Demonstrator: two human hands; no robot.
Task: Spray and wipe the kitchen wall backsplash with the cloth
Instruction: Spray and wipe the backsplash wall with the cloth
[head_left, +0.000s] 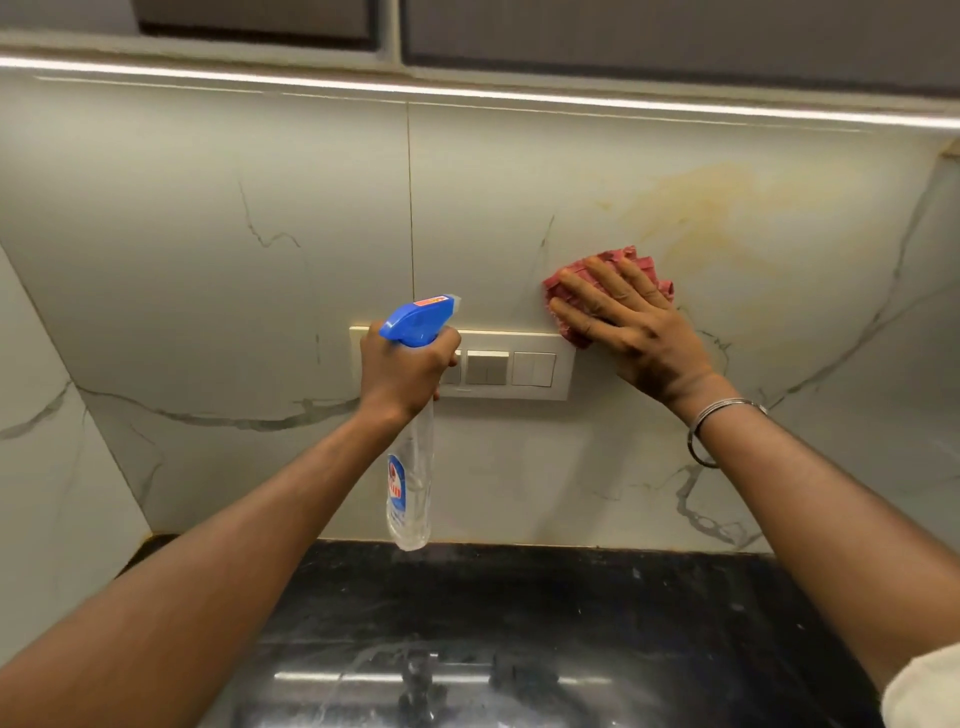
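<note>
The marble-look backsplash (260, 291) fills the wall ahead, with a yellowish smear (717, 218) at its upper right. My left hand (405, 369) grips the neck of a clear spray bottle (410, 488) with a blue trigger head, nozzle pointing right toward the wall. My right hand (628, 327) presses flat, fingers spread, on a crumpled red cloth (631, 260) against the backsplash, just below and left of the smear. Most of the cloth is hidden under the palm.
A cream switch plate (519, 366) is set in the wall between my hands, partly behind the left hand. A black glossy countertop (571, 623) runs below. Dark upper cabinets (623, 36) with a light strip hang above. A side wall (47, 467) closes the left.
</note>
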